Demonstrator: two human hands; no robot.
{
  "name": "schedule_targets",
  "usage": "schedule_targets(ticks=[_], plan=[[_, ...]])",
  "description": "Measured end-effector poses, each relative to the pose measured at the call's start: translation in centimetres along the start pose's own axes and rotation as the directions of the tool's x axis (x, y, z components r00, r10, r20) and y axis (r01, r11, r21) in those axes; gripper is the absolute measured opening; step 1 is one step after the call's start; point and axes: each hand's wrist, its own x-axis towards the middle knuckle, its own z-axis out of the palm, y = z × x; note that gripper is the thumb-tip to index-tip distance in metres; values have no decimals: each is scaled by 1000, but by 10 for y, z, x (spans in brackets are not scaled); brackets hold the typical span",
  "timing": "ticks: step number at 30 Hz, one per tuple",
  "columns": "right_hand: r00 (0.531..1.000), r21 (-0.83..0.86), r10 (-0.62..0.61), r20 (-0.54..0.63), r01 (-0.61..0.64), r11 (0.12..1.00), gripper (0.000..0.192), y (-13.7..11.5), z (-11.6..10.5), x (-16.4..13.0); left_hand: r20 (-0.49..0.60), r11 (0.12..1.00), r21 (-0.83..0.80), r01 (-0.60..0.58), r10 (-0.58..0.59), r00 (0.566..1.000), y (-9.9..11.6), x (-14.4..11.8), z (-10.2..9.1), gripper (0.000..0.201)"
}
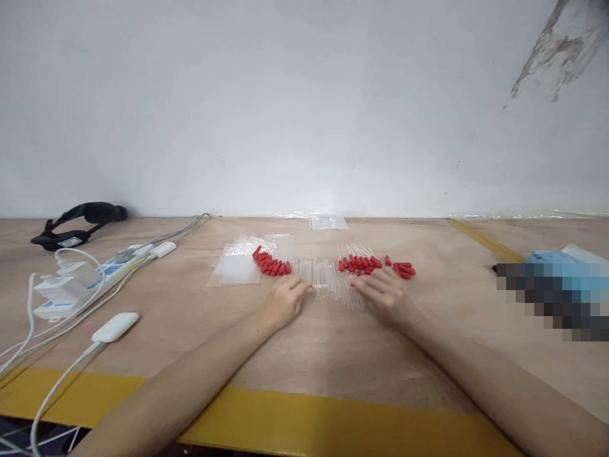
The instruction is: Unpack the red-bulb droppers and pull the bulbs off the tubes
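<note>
My left hand point(285, 301) is closed, its thumb and fingers pinched at the left side of a spread of thin clear tubes point(340, 289), seemingly on one short tube end. Across from it, my right hand point(387, 295) is bent with its fingertips together around a small red piece, partly hidden. Red rubber bulbs point(273, 263) lie in a curved row just beyond my left hand. Another cluster of red bulbs point(359, 263) lies beyond my right hand, with thin clear stems point(354, 250) behind it. A few loose red bulbs point(404, 269) rest beside my right knuckles.
Clear plastic bags point(235, 263) lie left of the tubes, and a small bag point(328, 223) lies by the wall. A power strip point(111, 271) with chargers, a white cable adapter point(115, 327) and a black strap point(78, 225) occupy the left. A blue package point(566, 270) sits right.
</note>
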Motion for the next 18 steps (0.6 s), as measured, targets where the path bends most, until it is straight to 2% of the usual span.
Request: schedule_targets(ticks=[2,5,8,12,14,16,18], plan=[[972,6,213,-94,-214,977,17,21,-5,-4,-42,993,-21,120,-121,992,-10,-2,-1,21],[832,52,519,-194,-520,853,21,56,-10,-12,-30,974,-1,226,-226,974,-21,2,0,25],[717,24,681,-148,-686,727,26,84,-11,-22,25,959,71,274,-277,961,-21,14,2,30],[538,28,838,92,-843,538,34,101,-10,-35,63,948,99,303,-309,949,-14,31,6,26],[472,24,864,176,-879,476,30,102,-10,-38,54,955,77,285,-290,956,-12,37,11,21],[450,6,864,227,-887,461,24,100,-11,-39,61,965,56,257,-261,964,-11,40,16,16],[456,6,851,258,-882,471,25,96,-12,-37,81,969,35,246,-248,965,-10,42,21,14]])
